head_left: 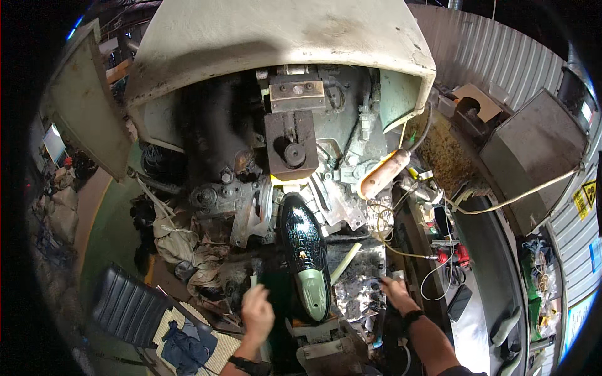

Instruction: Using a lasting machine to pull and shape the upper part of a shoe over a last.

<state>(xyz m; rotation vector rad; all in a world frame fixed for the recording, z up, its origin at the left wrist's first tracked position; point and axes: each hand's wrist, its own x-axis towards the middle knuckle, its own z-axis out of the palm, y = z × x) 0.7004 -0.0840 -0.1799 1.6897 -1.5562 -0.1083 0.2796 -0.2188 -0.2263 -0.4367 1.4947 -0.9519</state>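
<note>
A glossy black shoe upper (303, 237) sits on a pale green last (315, 289), toe pointing into a large grimy lasting machine (288, 144). My left hand (257, 313) hovers just left of the shoe's heel end, fingers loosely curled, with a small pale stick-like piece (253, 281) by its fingertips; whether it grips that piece is unclear. My right hand (396, 293) rests on the cluttered machine bed to the right of the shoe, fingers spread, holding nothing that I can see. Both wrists wear dark bands.
A cream hood (276, 37) overhangs the machine. An orange-handled tool (384, 174) and yellow cables (401, 250) lie right of the shoe. Rags (182, 244) pile at the left. A black ribbed seat (125, 304) stands lower left. A bench with red tool (453, 255) runs along the right.
</note>
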